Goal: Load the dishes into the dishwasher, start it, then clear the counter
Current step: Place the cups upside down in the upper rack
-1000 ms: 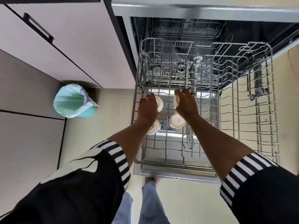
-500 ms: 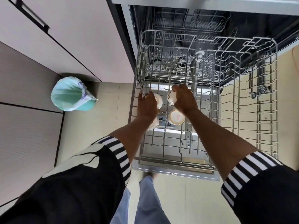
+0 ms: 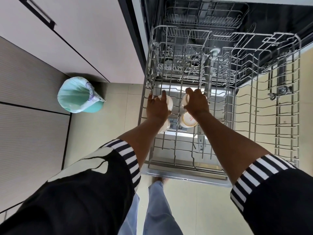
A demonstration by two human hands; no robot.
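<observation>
The dishwasher's wire rack (image 3: 254,126) is pulled out over the open door (image 3: 186,177). Several small white cups stand upside down in its left part. My left hand (image 3: 156,108) grips one white cup (image 3: 168,102) at the rack's left side. My right hand (image 3: 196,103) grips another cup (image 3: 185,100) beside it. A third cup (image 3: 187,120) with a red mark on its base sits just below my right hand. A fourth cup (image 3: 165,128) lies mostly hidden under my left wrist.
A bin lined with a green bag (image 3: 77,97) stands on the tiled floor left of the dishwasher. Pale cabinet doors (image 3: 76,36) with a dark handle run along the left. A lower rack (image 3: 201,16) shows inside the machine. My legs stand before the door.
Both hands stay on the same two cups in the rack, shifted only slightly. The camera view has moved a little.
</observation>
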